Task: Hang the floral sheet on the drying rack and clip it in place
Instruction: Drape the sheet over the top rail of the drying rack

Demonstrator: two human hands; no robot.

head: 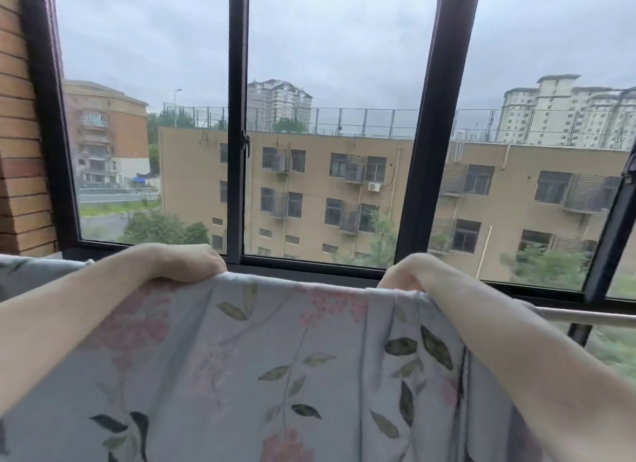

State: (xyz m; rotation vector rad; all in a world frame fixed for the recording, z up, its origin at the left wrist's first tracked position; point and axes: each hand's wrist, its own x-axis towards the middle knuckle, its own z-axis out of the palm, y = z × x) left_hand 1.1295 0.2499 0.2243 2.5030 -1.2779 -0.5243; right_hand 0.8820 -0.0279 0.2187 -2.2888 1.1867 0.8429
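- While I stand before the window (330,117), my left hand (187,262) curls its fingers over the top edge of the floral sheet (275,358) and holds it in a closed grip.
- My right hand (411,272) does the same further along the same edge, with the fingers folded over the cloth.
- Between my two hands the sheet's edge runs nearly straight, and the cloth hangs down toward me, with pink flowers and green leaves on pale grey.
- At the right, a metal rail (585,315) of the drying rack comes out from behind the sheet, just under my right forearm.
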